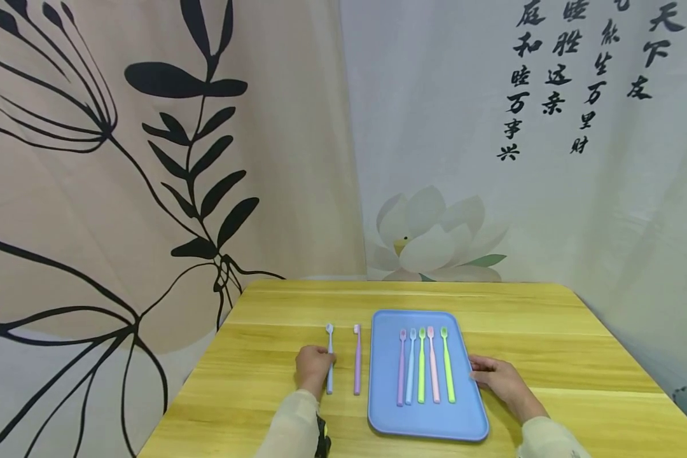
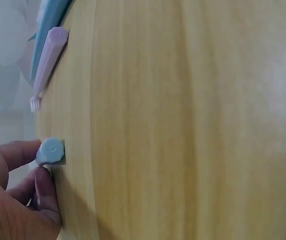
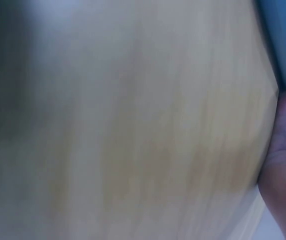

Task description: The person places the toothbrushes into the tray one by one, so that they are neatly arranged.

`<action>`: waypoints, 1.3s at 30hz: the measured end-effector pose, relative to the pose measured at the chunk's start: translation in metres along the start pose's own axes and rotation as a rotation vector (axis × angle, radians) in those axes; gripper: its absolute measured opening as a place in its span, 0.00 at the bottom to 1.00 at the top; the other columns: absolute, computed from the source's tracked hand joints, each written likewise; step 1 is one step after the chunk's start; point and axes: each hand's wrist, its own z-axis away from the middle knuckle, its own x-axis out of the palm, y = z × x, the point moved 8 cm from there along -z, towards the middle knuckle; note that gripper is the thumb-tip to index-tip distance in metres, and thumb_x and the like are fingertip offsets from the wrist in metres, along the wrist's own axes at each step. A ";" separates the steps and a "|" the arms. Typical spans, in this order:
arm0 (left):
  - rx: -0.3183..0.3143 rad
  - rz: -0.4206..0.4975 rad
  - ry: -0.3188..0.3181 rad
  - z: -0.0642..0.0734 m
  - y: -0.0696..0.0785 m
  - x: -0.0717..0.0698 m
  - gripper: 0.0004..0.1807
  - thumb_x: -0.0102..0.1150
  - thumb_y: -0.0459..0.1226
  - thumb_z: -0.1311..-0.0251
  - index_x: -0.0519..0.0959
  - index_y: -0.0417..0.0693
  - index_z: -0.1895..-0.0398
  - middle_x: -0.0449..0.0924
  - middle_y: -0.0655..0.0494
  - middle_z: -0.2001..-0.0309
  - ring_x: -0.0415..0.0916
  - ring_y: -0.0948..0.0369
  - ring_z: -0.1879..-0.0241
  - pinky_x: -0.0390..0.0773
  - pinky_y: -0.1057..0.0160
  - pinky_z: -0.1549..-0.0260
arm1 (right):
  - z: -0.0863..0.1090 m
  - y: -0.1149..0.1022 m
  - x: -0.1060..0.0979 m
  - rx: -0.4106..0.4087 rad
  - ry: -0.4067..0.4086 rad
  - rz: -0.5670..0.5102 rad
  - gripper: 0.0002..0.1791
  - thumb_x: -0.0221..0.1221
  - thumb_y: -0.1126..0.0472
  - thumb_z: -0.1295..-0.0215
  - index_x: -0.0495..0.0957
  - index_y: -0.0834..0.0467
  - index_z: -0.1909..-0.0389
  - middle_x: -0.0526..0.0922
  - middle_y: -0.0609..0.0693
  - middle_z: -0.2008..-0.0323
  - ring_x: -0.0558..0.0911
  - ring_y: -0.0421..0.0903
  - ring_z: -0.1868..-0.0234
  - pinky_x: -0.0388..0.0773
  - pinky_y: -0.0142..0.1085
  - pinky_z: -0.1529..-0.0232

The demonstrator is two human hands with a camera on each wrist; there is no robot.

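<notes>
On the table left of the tray, a light blue toothbrush (image 1: pixel 329 380) lies with its bristle head pointing away from me. My left hand (image 1: pixel 312 370) pinches its handle between thumb and fingers; the left wrist view shows the handle end (image 2: pixel 52 150) close to the tabletop. A purple toothbrush (image 1: pixel 357 362) lies parallel to it, between it and the blue tray (image 1: pixel 429 425). At the tray's right edge, my right hand (image 1: pixel 505 381) holds the rim with thumb and fingers. Several toothbrushes (image 1: pixel 422 369) in purple, blue, green and pink lie side by side in the tray.
The wooden table (image 1: pixel 252 375) ends at a back edge close to a printed curtain (image 1: pixel 298 159) with plant drawings and writing. A dark band with a yellow mark (image 1: pixel 323 436) sits at my left wrist.
</notes>
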 end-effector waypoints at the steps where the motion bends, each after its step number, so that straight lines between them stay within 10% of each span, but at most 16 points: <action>1: 0.002 -0.012 0.007 0.000 0.000 0.000 0.10 0.71 0.31 0.54 0.86 0.35 0.67 0.85 0.46 0.68 0.80 0.51 0.68 0.81 0.52 0.67 | 0.000 0.000 0.000 -0.003 -0.005 0.006 0.27 0.62 0.71 0.36 0.70 0.74 0.37 0.79 0.62 0.50 0.79 0.47 0.52 0.81 0.39 0.54; 18: -0.013 0.040 0.044 0.009 0.021 -0.012 0.08 0.65 0.31 0.50 0.86 0.35 0.69 0.83 0.49 0.75 0.78 0.54 0.74 0.78 0.55 0.73 | 0.000 0.000 0.000 -0.004 -0.006 -0.009 0.28 0.61 0.72 0.36 0.69 0.74 0.36 0.79 0.61 0.51 0.79 0.45 0.54 0.81 0.38 0.55; 39: 0.046 0.273 0.004 0.031 0.060 0.044 0.09 0.71 0.28 0.54 0.86 0.33 0.68 0.84 0.50 0.71 0.79 0.55 0.70 0.80 0.57 0.68 | 0.000 -0.001 0.000 -0.013 -0.005 -0.014 0.28 0.61 0.72 0.37 0.68 0.75 0.36 0.79 0.61 0.51 0.79 0.45 0.54 0.82 0.37 0.55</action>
